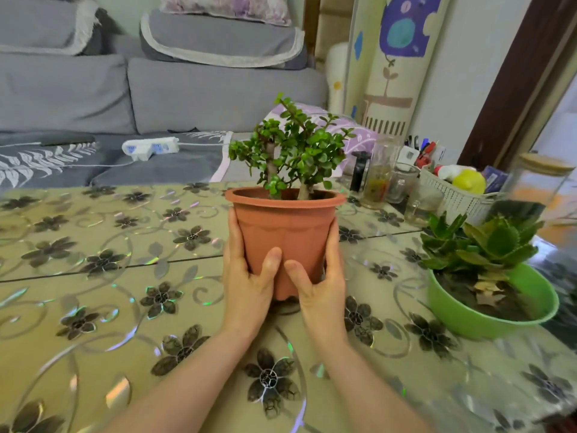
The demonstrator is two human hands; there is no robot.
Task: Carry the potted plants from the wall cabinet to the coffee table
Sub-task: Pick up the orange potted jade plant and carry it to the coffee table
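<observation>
— While you hold it, tell me, where is the pot?

— The brown pot (285, 235) is in the middle of the table (93, 307), right in front of me. I have it in both hands. My left hand (246, 276) wraps round its left side. My right hand (321, 279) wraps round its right side. My fingers curl round the far sides, and both thumbs press on the near side, close together low down.

— Is the pot on the table or in the air?

— I cannot tell. Its bottom is right at the table top, with a dark shadow under it. It stands straight up.

— What grows in it?

— A little tree (290, 148) with two pale stems and lots of small round green leaves.

— Is there another plant?

— Yes. A green bowl (487, 320) sits on the table to the right, well apart from my pot. A plant (480, 245) with fat, pointy leaves grows in it, with some dry brown leaves under them.

— What else is there?

— At the far right of the table are glass jars (379, 173), a white basket (449, 195) with a yellow thing in it, and a tall jar with a wood lid (546, 182). Past the table is a grey sofa (187, 89). A white power strip (150, 147) lies on its seat.
</observation>
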